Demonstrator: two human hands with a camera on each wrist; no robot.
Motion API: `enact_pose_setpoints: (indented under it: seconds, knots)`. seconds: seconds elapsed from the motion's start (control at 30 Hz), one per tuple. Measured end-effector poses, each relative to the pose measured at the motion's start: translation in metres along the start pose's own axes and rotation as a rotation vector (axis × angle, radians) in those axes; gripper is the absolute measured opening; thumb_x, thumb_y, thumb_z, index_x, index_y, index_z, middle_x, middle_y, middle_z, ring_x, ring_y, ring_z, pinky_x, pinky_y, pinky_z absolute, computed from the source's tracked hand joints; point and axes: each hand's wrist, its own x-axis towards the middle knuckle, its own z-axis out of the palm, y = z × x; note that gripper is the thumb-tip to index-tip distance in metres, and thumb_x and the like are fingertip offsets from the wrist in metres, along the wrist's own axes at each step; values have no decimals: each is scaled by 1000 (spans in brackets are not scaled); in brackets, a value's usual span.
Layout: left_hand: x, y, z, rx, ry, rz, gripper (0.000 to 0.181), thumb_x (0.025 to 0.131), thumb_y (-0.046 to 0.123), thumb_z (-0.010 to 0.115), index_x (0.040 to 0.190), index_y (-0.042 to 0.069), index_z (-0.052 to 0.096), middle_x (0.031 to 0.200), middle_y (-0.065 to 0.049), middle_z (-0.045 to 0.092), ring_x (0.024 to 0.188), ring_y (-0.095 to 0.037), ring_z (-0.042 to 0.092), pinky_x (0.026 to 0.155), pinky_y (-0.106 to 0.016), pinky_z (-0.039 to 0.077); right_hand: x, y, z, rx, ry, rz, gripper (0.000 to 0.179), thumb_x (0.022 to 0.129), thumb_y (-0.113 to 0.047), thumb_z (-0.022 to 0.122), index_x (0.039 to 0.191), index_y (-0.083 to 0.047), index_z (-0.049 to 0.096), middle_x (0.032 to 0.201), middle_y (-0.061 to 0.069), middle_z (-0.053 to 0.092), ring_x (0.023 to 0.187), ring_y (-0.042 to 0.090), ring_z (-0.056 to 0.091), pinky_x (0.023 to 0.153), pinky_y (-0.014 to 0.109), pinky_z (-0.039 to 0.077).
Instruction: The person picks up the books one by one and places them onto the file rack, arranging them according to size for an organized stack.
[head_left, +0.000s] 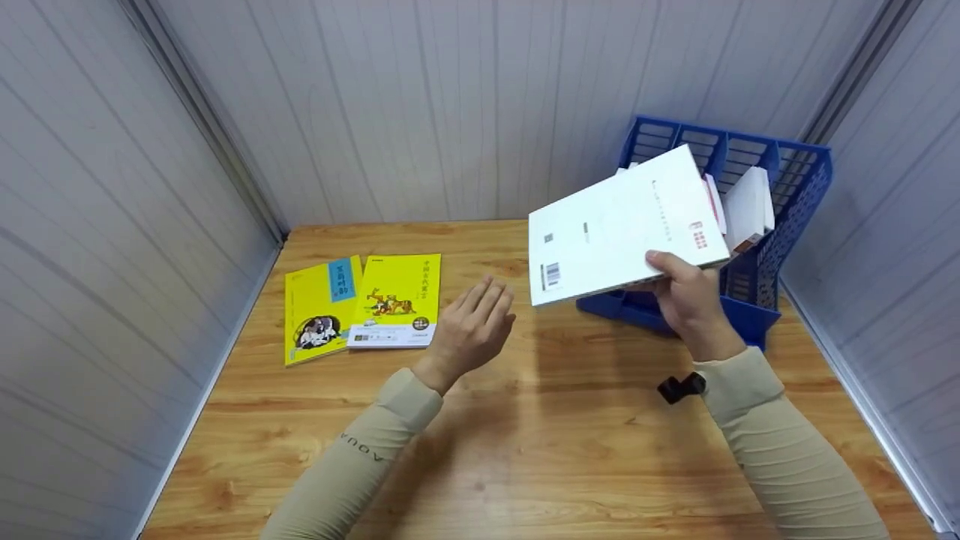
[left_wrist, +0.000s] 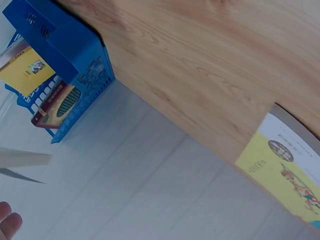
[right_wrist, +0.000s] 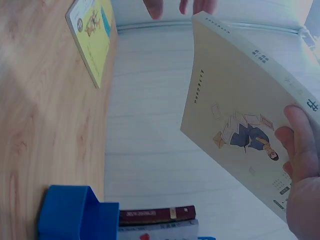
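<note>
A white-backed paperback book (head_left: 615, 225) is raised above the table, tilted, with its barcode side up in the head view. My right hand (head_left: 690, 300) grips it near one corner, thumb on the back cover and fingers underneath. Its other cover, seen in the right wrist view, carries a drawing of a seated figure (right_wrist: 250, 135). My left hand (head_left: 472, 326) hovers over the table just left of the book, fingers extended and holding nothing. Beyond the right hand stands a blue book rack (head_left: 806, 187) with several books in its slots, partly hidden by the held book.
Two yellow books lie on the table's left: one with a blue label (head_left: 319, 307), the other with animals on its cover (head_left: 397, 292). The wooden table (head_left: 480, 465) is bounded by white panel walls (head_left: 450, 112). A small black object (head_left: 681, 388) sits at the right cuff.
</note>
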Motion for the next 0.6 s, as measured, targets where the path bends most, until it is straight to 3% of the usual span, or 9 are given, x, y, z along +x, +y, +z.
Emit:
enact_pose_setpoints:
  seconds: [0.2, 0.33, 0.4, 0.6]
  knots:
    - [-8, -13, -1, 7, -49, -36, 37, 94, 21, 80, 124, 0, 73, 119, -15, 80, 113, -33, 78, 91, -44, 67, 1, -12, -5, 14, 22, -125, 53, 97, 21, 54, 139, -9, 62, 116, 9, 79, 93, 20, 82, 72, 30, 67]
    - [-14, -21, 0, -29, -90, -92, 41, 90, 21, 85, 123, -1, 74, 118, -15, 80, 113, -32, 78, 93, -42, 66, 2, -20, -10, 8, 42, -220, 57, 94, 25, 53, 142, -6, 58, 119, 12, 77, 97, 21, 80, 75, 30, 67]
    - [-17, -25, 0, -72, -118, -132, 41, 91, 21, 84, 124, -2, 73, 120, -15, 79, 114, -32, 77, 95, -41, 66, 2, -24, -12, -35, 81, -267, 57, 93, 25, 54, 141, -4, 59, 116, 12, 78, 91, 19, 80, 69, 26, 65]
    - [-30, -39, 2, -159, -193, -243, 44, 92, 19, 85, 127, -2, 70, 124, -15, 76, 113, -30, 76, 91, -41, 66, 1, -35, -20, -207, 193, -339, 62, 91, 23, 57, 147, -3, 56, 123, 8, 78, 105, 18, 77, 84, 25, 65]
